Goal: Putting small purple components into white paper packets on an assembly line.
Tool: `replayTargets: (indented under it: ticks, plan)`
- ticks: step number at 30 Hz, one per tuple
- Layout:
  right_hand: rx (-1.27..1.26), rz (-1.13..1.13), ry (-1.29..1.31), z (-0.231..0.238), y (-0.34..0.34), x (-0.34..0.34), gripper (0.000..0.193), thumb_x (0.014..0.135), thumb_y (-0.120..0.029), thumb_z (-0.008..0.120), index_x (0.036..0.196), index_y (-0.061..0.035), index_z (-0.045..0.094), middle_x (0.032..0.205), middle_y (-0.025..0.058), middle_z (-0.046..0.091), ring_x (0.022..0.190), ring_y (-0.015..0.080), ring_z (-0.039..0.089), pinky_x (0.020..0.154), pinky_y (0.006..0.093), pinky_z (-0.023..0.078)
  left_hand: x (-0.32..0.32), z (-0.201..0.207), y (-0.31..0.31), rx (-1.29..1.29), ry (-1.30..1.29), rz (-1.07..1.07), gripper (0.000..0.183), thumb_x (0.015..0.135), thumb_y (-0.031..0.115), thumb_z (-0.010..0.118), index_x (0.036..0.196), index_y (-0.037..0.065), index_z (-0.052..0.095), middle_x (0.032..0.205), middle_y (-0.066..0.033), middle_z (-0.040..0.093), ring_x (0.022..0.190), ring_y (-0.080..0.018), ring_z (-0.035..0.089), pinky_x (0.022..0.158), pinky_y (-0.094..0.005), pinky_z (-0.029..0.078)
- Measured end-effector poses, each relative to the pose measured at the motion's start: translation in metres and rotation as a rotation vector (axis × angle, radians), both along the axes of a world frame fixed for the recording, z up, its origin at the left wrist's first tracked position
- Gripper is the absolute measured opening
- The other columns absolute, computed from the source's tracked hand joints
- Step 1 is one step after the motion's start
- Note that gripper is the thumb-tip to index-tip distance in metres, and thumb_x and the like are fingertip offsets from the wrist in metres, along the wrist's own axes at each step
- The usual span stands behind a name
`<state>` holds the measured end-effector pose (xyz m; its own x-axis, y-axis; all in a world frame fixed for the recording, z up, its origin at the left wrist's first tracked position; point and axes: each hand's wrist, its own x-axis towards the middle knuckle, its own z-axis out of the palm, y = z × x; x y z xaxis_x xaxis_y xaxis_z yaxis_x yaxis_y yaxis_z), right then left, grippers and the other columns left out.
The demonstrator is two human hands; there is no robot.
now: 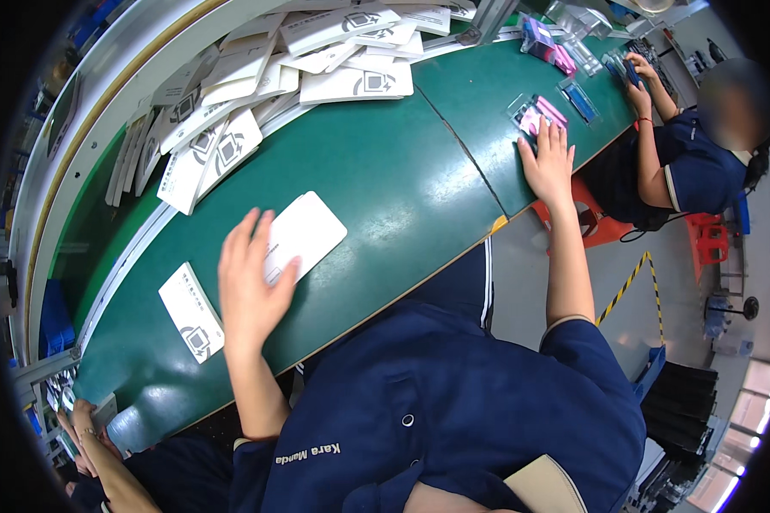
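Green bench (pixel 402 197): white box (pixel 310 231) at 2 o'clock from nearer left hand (pixel 252 278), long axis 1-to-7 o'clock; grip spread, unclenched. Right hand (pixel 549 167) splayed at pink piece (pixel 553 109).

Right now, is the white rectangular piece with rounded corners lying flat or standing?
Lying flat: the white rectangular piece shows its broad face upward.

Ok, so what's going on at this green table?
The person's left hand is spread over the near left edge of a flat white box; its grip is unclear. The right hand reaches out to a pink item by clear packaging. Another white box lies farther left, with a heap of white boxes beyond. At right, a co-worker holds a dark blue item.
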<state>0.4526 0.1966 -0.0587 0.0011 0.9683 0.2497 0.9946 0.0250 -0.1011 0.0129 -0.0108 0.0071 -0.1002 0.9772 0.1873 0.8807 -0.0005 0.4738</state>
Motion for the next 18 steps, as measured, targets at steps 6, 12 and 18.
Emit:
replayTargets:
  ticks: [6, 12, 18]
  plan:
    - [0.010, 0.059, 0.067, 0.006, -0.009, -0.009, 0.064, 0.099, -0.051, 0.049, 0.151, -0.0145, 0.041, 0.158, 0.0240, 0.032, 0.147, 0.0405, 0.027, 0.119, 0.0518, 0.023, 0.017, -0.019, 0.008, 0.057, 0.157, -0.175, 0.072, 0.077, 0.037, 0.080, 0.137, 0.007, 0.055, 0.146, -0.0158, 0.048, 0.135, -0.0421, 0.041, 0.114, -0.0561, 0.030]
    - [0.322, 0.067, 0.402, -0.004, 0.063, 0.059, 0.038, 0.095, -0.018, 0.055, 0.130, -0.0064, 0.061, 0.138, 0.0212, 0.056, 0.130, 0.0390, 0.049, 0.111, 0.0455, 0.036, 0.016, -0.019, 0.008, 0.057, 0.162, -0.160, 0.072, 0.075, 0.035, 0.081, 0.137, 0.009, 0.055, 0.146, -0.0131, 0.048, 0.135, -0.0411, 0.041, 0.112, -0.0544, 0.032]
    - [-0.179, 0.316, 0.378, 0.026, 0.061, 0.096, 0.070, 0.076, 0.014, 0.031, 0.135, -0.0082, 0.060, 0.149, 0.0185, 0.049, 0.145, 0.0328, 0.037, 0.119, 0.0350, 0.028, 0.013, -0.022, 0.007, 0.073, 0.149, -0.160, 0.072, 0.074, 0.034, 0.082, 0.136, 0.010, 0.056, 0.146, -0.0126, 0.049, 0.135, -0.0409, 0.041, 0.110, -0.0532, 0.034]
